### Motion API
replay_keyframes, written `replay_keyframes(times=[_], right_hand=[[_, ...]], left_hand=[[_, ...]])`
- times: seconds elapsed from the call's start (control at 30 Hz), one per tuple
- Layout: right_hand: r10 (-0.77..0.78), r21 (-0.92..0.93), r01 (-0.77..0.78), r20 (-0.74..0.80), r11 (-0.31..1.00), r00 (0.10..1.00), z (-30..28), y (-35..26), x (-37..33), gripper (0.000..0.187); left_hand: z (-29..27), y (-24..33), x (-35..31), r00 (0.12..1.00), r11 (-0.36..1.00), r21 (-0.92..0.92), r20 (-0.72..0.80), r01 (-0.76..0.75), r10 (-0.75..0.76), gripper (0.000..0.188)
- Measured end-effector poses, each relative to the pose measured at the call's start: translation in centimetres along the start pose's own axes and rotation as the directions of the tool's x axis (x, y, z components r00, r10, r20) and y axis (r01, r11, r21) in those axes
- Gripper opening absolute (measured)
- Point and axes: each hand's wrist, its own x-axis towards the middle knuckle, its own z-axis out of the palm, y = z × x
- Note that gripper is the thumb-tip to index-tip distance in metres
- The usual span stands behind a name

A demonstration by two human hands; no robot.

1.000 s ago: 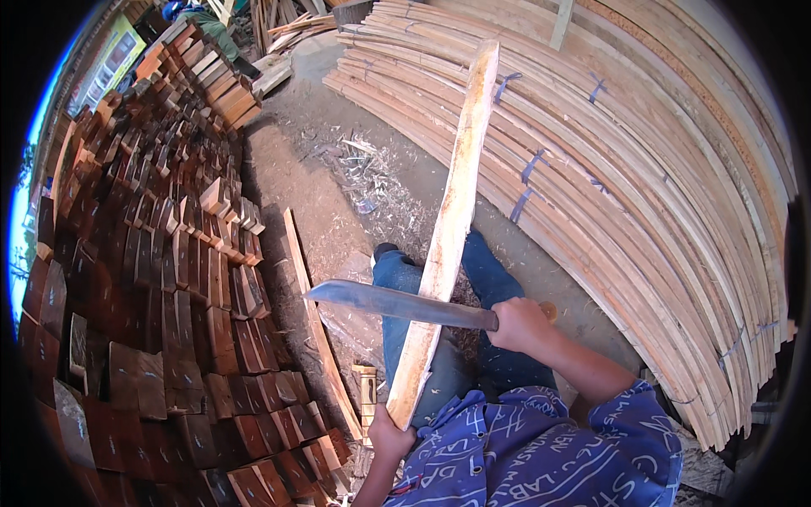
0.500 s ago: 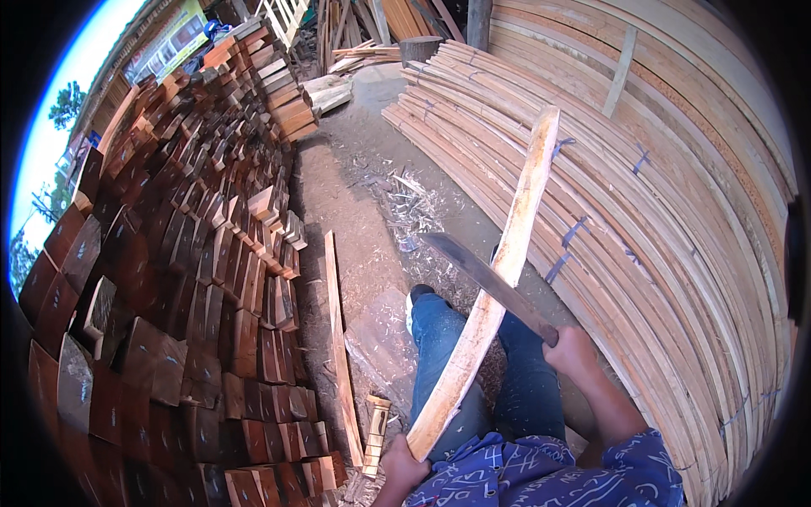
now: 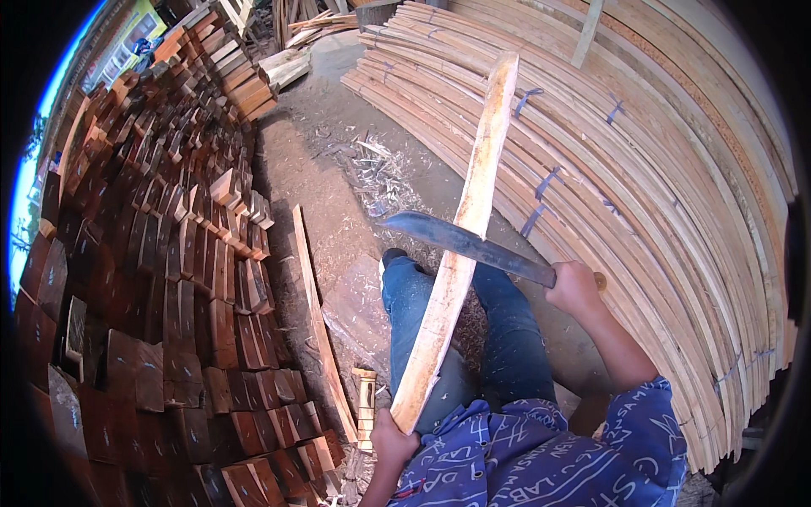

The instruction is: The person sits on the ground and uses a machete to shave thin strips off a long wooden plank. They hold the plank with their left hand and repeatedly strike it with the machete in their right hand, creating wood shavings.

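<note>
Machete (image 3: 486,250) has levelled; right hand (image 3: 575,287) grips it, left hand (image 3: 393,435) the plank (image 3: 433,338); blocks (image 3: 182,325) stacked left, strips (image 3: 604,253) bundled right.

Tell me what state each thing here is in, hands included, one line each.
Left hand: closed around the plank's near end
Right hand: closed on the machete's handle
Plank: tilted, rough-edged
Machete: blade across the plank, contact unclear
Pale strips: stacked, tied in bundles
Dark wood pieces: stacked
Shavings: scattered on the ground
</note>
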Motion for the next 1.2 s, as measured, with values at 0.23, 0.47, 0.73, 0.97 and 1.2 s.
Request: replay_keyframes(times=[0.23,0.47,0.73,0.97,1.2], right_hand=[[-0.286,0.068,0.278,0.253,0.958,0.924,1.3,-5.6,-5.2,0.018],[-0.134,-0.056,0.140,0.103,0.989,0.986,-0.2,-2.7,1.6,0.020],[0.075,0.109,-0.081,0.055,0.991,0.996,0.6,-2.1,-0.2,0.017],[0.049,0.220,-0.096,0.211,0.971,0.976,-0.5,-4.5,-0.6,0.021],[-0.309,0.178,0.268,0.271,0.947,0.911,2.3,-7.7,-3.2,0.016]], left_hand=[[-0.2,-0.9,0.6,0.999,0.999,0.020,0.031,-0.044,0.043,0.045],[-0.4,-0.6,-0.3,1.000,0.999,0.032,-0.023,-0.013,0.014,0.047],[0.0,-0.8,0.7,0.999,1.000,0.016,0.039,-0.016,0.016,0.051],[-0.2,-1.0,0.7,0.999,1.000,-0.001,0.037,-0.014,0.014,0.051],[0.4,-1.4,1.0,0.998,0.997,-0.045,0.000,-0.057,0.057,0.049]])
